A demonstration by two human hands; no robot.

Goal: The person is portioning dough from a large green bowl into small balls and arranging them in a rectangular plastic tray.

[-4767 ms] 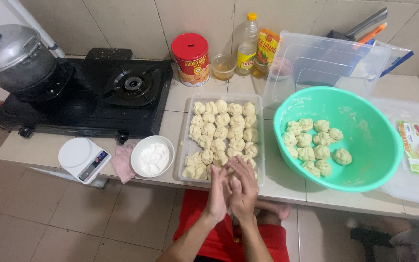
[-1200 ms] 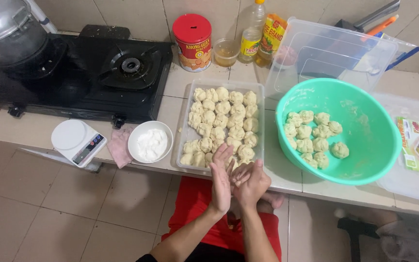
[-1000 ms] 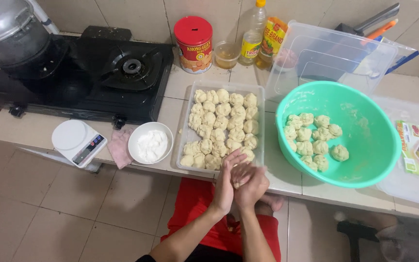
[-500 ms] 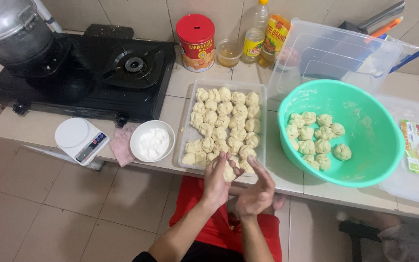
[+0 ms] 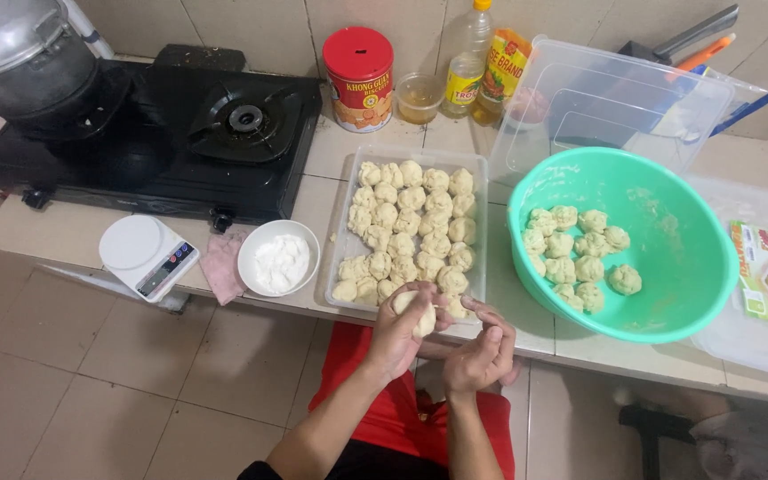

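Note:
My left hand holds a pale dough ball at the near edge of a clear tray. Many shaped dough balls fill that tray. My right hand sits just right of the left one, fingers curled, touching it, with nothing seen inside. A green plastic bowl to the right holds several more dough pieces.
A white bowl of flour and a white kitchen scale stand left of the tray. A black gas stove with a steel pot fills the far left. A red tin, bottles and a clear box line the back wall.
My hands rolled dough between the palms, then parted. The left hand now carries the ball over the tray's near edge, and the right hand has dropped away beside it.

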